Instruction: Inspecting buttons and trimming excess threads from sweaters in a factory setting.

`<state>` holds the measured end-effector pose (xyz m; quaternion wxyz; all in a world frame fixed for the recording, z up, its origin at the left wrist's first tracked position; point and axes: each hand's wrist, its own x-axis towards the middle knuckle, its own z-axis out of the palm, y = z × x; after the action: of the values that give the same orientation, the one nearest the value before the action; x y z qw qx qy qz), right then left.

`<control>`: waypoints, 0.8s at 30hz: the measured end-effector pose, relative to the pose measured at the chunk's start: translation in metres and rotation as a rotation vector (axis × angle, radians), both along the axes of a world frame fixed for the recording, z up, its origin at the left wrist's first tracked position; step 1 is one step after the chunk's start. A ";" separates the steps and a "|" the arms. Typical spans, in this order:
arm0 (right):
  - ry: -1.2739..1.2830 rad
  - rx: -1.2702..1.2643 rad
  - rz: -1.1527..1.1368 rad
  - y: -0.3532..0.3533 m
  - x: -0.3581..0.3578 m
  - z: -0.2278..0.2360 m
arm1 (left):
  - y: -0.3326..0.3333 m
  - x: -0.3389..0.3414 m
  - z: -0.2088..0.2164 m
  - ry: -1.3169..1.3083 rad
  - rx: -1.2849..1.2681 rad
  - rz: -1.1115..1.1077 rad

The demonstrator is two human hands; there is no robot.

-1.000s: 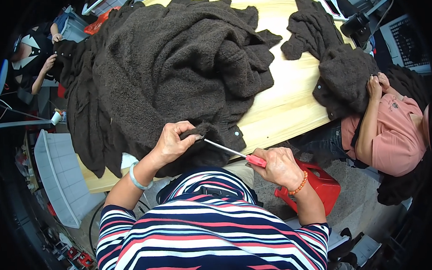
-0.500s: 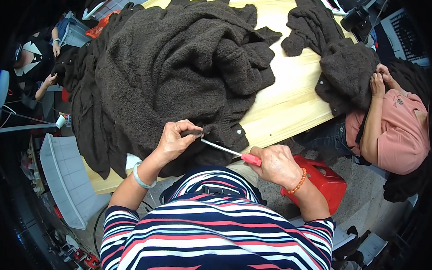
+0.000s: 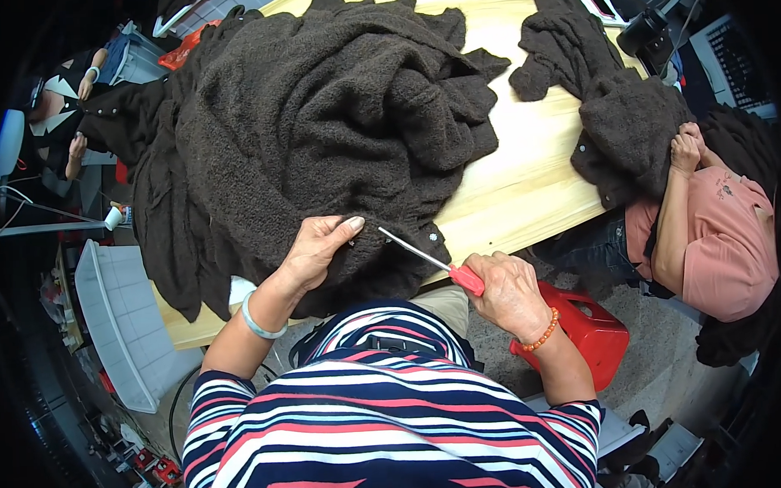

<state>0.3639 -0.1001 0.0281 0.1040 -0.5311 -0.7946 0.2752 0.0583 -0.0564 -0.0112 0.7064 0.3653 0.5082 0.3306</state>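
Note:
A heap of dark brown knit garments (image 3: pixel 300 118) covers much of the table in front of me. At its near edge my left hand (image 3: pixel 315 251) is closed, thumb against the fingers, pinching a bit of the knit. My right hand (image 3: pixel 511 298) is wrapped round the red handle of a screwdriver (image 3: pixel 421 255) with a long thin metal shaft. Its tip points up and left over the cloth, a short gap from my left fingertips. Beside the shaft, a pale shiny button (image 3: pixel 434 237) shows on the garment's edge.
To the right, a person in a pink shirt (image 3: pixel 724 241) handles another brown garment (image 3: pixel 631 124) on the wooden table (image 3: pixel 526 179). Another person (image 3: pixel 58 96) works with brown knit at the far left. A red stool (image 3: pixel 596 331) and a pale bin (image 3: pixel 122 326) flank me.
The screwdriver's tip has drawn back from my left fingers, its shaft now steeper. My left hand no longer grips the small dark piece at the tip; its thumb points up and right over the knit.

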 end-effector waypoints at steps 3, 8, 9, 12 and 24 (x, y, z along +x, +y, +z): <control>-0.007 -0.060 0.021 -0.005 -0.003 0.007 | 0.001 0.006 0.010 0.001 -0.011 0.010; -0.016 -0.145 0.050 -0.010 -0.009 0.017 | 0.001 0.003 0.010 -0.004 -0.086 0.037; -0.011 -0.129 0.053 -0.010 -0.011 0.018 | -0.001 0.003 0.007 -0.003 -0.085 0.039; -0.038 -0.127 0.066 -0.010 -0.015 0.012 | -0.003 0.006 0.006 -0.022 -0.123 0.054; 0.356 -0.189 -0.073 0.018 -0.025 -0.024 | -0.005 0.014 0.022 -0.092 -0.181 -0.008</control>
<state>0.3392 -0.0818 0.0039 0.2023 -0.5102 -0.7144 0.4341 0.0719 -0.0612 0.0113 0.7604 0.2865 0.5014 0.2971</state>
